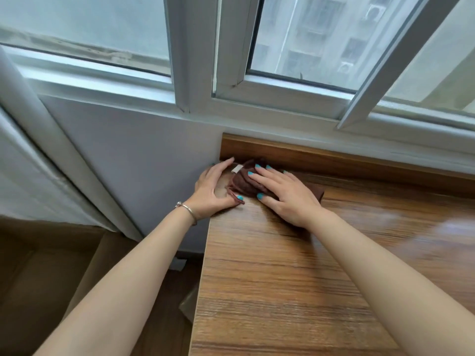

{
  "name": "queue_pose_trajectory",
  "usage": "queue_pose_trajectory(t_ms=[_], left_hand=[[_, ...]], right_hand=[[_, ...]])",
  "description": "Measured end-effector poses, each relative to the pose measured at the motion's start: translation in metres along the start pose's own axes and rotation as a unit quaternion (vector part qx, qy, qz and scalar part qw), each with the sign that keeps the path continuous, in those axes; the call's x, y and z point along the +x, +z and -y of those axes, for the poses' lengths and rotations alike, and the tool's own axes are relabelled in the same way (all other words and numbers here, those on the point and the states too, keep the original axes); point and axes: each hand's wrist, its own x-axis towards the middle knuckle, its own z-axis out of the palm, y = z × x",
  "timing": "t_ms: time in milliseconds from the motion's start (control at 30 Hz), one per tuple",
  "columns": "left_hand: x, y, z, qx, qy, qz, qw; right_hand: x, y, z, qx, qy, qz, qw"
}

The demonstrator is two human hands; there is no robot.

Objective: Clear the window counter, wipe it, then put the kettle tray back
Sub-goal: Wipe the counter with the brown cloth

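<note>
**Cloth bunched in the far left corner**

Right hand [288,194] lies flat on the brown cloth [246,182], fingers straight, pressing it onto the wooden table [282,265]. Left hand [213,188] cups the corner edge, grip loose, thumb touching the cloth's hem

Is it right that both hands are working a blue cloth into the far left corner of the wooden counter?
Not quite: the cloth is dark brown, not blue; only the fingernails are blue. The head view shows the left hand and right hand on it at the counter's far left corner.
</note>
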Motion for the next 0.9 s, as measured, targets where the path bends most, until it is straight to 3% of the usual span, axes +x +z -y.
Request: queue_pose_trajectory(t_ms=[267, 500, 900], left_hand=[[0.003, -0.004, 0.002, 0.024, 0.0, 0.041, 0.999], [0.008, 0.0, 0.002, 0.018, -0.026, 0.006, 0.999], [0.024, -0.027, -0.035, 0.176, 0.019, 0.05, 0.983]], right_hand=[[-0.101, 0.017, 0.02, 0.018, -0.034, 0.002, 0.999], [-0.111, 0.016, 0.036, -0.015, -0.212, 0.009, 0.977], [-0.048, 0.002, 0.03, -0.02, -0.156, 0.052, 0.986]])
